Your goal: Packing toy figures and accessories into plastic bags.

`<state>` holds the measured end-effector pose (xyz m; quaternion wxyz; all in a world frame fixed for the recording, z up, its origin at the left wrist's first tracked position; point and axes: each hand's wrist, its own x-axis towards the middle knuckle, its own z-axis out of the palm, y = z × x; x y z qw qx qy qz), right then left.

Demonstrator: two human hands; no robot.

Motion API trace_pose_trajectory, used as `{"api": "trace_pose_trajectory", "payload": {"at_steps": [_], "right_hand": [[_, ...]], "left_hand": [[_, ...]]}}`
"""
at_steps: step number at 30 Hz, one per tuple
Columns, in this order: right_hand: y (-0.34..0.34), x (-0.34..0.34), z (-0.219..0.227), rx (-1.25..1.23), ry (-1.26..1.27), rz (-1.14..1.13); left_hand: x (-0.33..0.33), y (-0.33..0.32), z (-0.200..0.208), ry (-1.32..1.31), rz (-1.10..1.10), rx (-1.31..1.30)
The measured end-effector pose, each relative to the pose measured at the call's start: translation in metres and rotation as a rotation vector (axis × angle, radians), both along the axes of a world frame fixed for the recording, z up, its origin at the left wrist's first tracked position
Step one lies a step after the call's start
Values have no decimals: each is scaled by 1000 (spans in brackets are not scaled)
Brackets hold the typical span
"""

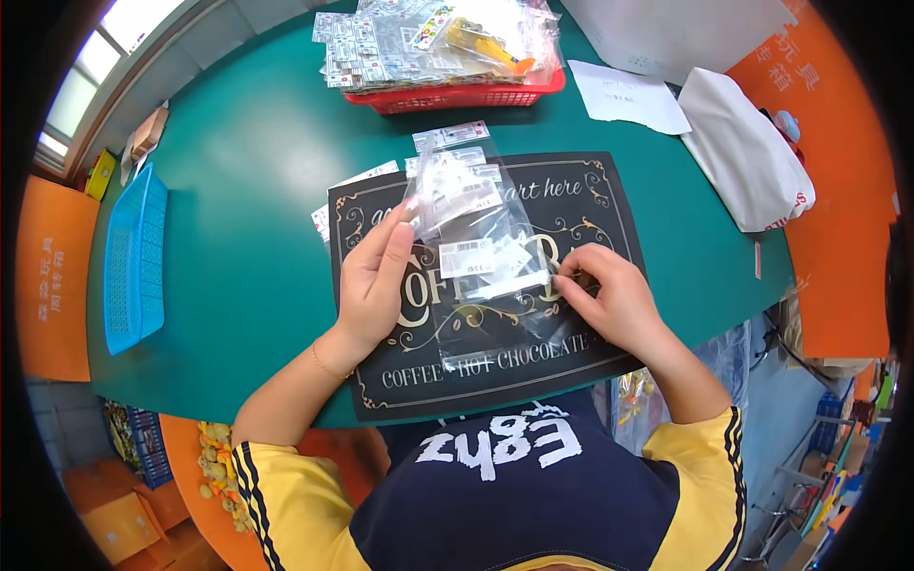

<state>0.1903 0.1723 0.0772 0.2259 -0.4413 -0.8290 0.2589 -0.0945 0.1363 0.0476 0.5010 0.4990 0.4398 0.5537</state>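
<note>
Clear plastic bags (466, 328) with white printed labels lie in an overlapping bunch between my hands, above a black placemat (400, 404) with cream lettering. My left hand (374, 281) has the left edge of the bags between its thumb and fingers. On the other side, my right hand (606, 293) pinches the edge of a bag between thumb and forefinger, its other fingers curled. A white label (466, 258) shows on the bag between the hands. More flat labelled bags (449, 135) reach past the placemat's far edge.
A red basket (457, 99) heaped with packaged items stands at the far side of the green table (238, 124). At the left is a blue basket (135, 262). White paper (628, 97) and a white cloth bag (738, 147) lie at the right, by an orange box (828, 190).
</note>
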Motion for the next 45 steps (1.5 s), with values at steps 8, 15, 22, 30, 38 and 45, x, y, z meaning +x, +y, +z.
{"api": "trace_pose_trajectory", "payload": {"at_steps": [8, 15, 22, 30, 38, 45], "right_hand": [[15, -33, -1, -101, -85, 35], [70, -28, 41, -105, -112, 383], [206, -64, 95, 146, 65, -17], [298, -129, 51, 283, -280, -94], [276, -168, 75, 434, -26, -31], [219, -137, 88, 590, 184, 161]], "left_hand": [[-4, 9, 5, 911, -435, 434], [-15, 10, 25, 888, -487, 402], [-2, 5, 34, 946, -405, 442], [-15, 8, 44, 956, -400, 489], [-33, 7, 40, 933, -373, 489], [-5, 25, 32, 929, -421, 515]]}}
